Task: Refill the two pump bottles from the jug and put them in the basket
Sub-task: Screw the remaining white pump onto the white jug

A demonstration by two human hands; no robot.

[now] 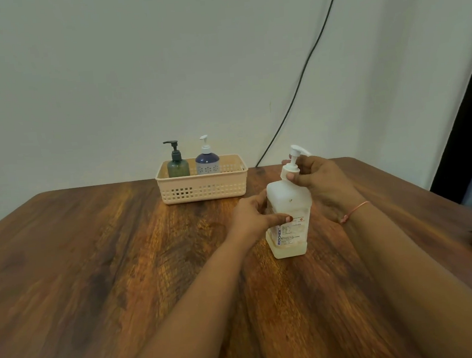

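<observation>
Worktop [95, 274] of dark-grained brown wood carries a translucent white square plastic jug [290, 202] with a white pump head [295, 152]. The jug stands right of centre with its base on the wood. Long axis upright or close to it; the wide lens makes any slight lean hard to judge. Left hand [250, 214] grips the jug at mid-body from its left side, fingers [281, 219] curled round it, one digit lying across the printed label. Right hand [322, 177] is at the top and pinches the pump collar [290, 169] between thumb and curled fingers, with the spout rising just above them. Contents look pale; level cannot be read with confidence. Peach slotted plastic basket [202, 191] sits at the far edge against the wall, well apart from the jug, beyond it and to its left. Inside it, both upright and side by side: a dark green pump bottle [178, 166] with a black pump on the left, and a blue-and-white pump bottle [207, 164] with a white pump on the right. Judgement: the step in hand is work on the jug's collar, left hand bracing and right hand turning about the vertical axis. Loosening or tightening cannot be told. Key relation: both bottles lie away from the fingers, forward and leftward, so the left hand is the nearer one for any reach to the basket. It is occupied as the brace, and letting go risks the jug twisting on the wood.
</observation>
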